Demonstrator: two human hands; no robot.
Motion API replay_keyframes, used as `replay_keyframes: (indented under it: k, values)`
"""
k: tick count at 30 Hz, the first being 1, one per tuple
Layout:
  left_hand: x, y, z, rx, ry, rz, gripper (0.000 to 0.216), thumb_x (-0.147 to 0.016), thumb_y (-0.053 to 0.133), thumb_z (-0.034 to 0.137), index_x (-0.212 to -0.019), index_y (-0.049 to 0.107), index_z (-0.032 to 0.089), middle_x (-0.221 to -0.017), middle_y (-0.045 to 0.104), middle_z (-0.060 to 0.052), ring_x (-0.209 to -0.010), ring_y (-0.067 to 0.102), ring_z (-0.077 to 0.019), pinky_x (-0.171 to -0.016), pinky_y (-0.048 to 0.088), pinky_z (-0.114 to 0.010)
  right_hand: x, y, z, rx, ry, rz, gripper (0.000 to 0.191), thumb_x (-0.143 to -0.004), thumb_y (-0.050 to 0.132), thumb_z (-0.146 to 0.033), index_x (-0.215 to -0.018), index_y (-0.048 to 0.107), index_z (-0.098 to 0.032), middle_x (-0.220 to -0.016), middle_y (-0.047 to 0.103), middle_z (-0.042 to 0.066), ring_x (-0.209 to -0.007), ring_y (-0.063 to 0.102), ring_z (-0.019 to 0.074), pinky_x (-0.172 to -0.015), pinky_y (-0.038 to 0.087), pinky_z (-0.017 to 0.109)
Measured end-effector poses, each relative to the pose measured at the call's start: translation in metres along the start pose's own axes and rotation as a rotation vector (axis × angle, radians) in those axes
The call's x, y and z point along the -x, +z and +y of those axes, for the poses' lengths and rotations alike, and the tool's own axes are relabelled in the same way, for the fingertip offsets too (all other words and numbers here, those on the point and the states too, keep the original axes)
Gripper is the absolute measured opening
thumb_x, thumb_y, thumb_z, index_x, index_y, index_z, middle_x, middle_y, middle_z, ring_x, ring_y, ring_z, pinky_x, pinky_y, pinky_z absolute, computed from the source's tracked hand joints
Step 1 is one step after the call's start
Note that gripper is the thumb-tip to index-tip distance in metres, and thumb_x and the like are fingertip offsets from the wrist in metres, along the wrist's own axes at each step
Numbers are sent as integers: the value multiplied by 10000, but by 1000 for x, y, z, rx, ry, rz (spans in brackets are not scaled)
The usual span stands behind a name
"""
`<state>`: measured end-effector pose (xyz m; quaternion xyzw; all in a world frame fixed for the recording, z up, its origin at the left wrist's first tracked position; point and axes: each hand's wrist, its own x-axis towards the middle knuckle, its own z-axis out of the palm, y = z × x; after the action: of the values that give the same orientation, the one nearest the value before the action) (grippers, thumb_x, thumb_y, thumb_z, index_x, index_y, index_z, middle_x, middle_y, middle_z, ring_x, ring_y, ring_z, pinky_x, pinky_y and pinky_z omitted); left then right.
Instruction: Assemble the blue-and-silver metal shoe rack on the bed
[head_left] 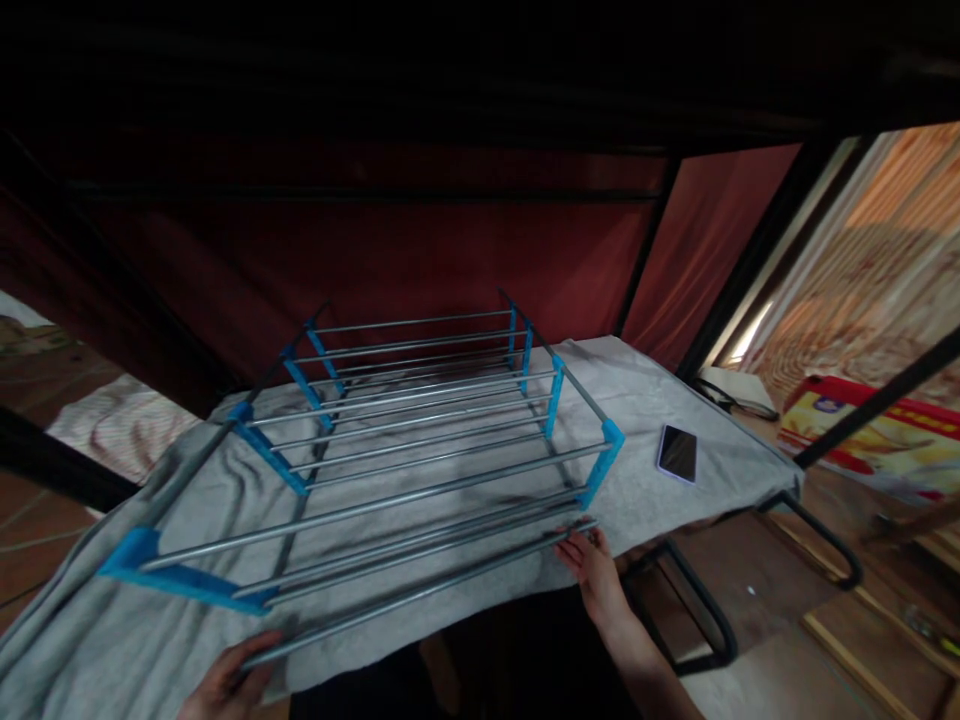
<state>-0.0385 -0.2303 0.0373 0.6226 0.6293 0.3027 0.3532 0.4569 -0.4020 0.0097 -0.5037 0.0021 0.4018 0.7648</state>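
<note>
No text, label, brand or number is showing legibly anywhere in this view. The flat red-and-yellow printed cardboard box (870,440) at the right edge is carrying a small blue-and-white mark and coloured print, all of it blurring beyond reading. The slim pale-rimmed smartphone (677,453) is lying with its screen dark.

Rack (420,425) fills the tabletop (652,400) middle, rods close-set. Free strip right of it up to the phone (677,452); near-left corner bare too.
</note>
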Motion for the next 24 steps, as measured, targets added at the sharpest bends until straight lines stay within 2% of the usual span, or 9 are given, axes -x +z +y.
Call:
replay_keyframes:
  k: [2, 5, 7, 10, 13, 18, 21, 24]
  values:
    - [8, 3, 7, 95, -125, 26, 502, -519, 750, 594, -908, 751, 277, -922, 752, -57, -840, 673, -311, -753, 577, -445, 2, 1, 1, 35, -21, 23, 601, -599, 859, -374, -1076, 503, -288, -866, 738, -28, -760, 717, 201, -797, 608, 370]
    - [14, 10, 13, 279, -215, 64, 500, -507, 794, 456, -952, 735, 234, -1047, 732, -55, -896, 655, -259, -729, 561, -350, 5, 0, 3, 100, -76, 45, 755, -626, 845, -396, -1259, 443, -310, -871, 721, -55, -741, 706, 178, -813, 608, 349]
    - [14, 15, 15, 443, -282, 114, 516, -479, 816, 369, -965, 723, 222, -1088, 711, -47, -887, 645, -225, -698, 548, -304, 4, -2, 3, 144, -103, 66, 745, -628, 839, -423, -1261, 463, -308, -881, 706, -58, -753, 702, 166, -824, 607, 334]
    - [13, 22, 17, 713, -361, 240, 544, -440, 831, 296, -958, 693, 209, -1025, 691, -19, -795, 628, -174, -659, 535, -270, 0, -6, 2, 188, -132, 75, 619, -625, 828, -477, -1144, 556, -276, -889, 682, -47, -785, 699, 158, -847, 604, 318]
    - [15, 30, 20, 825, -338, 345, 526, -478, 850, 326, -948, 656, 191, -945, 675, -14, -787, 620, -152, -665, 527, -248, -4, -14, 2, 232, -151, 64, 594, -622, 841, -488, -1104, 584, -256, -900, 661, -41, -791, 699, 154, -855, 607, 321]
    - [17, 46, 26, 767, -267, 506, 599, -572, 852, 426, -1027, 528, 208, -801, 633, 6, -686, 634, -151, -649, 511, -277, -8, -31, 4, 297, -212, 82, 598, -653, 853, -460, -1114, 525, -269, -870, 649, -61, -772, 706, 141, -846, 615, 323]
    - [14, 53, 26, 723, -231, 522, 614, -625, 815, 504, -1052, 484, 210, -779, 620, 6, -650, 641, -168, -649, 521, -315, -10, -37, 5, 302, -224, 59, 575, -659, 864, -432, -1083, 508, -277, -867, 661, -67, -765, 709, 129, -835, 617, 298]
    - [14, 59, 22, 744, -186, 513, 553, -699, 737, 552, -1043, 474, 209, -870, 645, -38, -708, 660, -182, -717, 553, -362, -10, -37, 4, 297, -202, 72, 576, -638, 881, -412, -1059, 512, -278, -853, 669, -67, -752, 715, 129, -806, 618, 275]
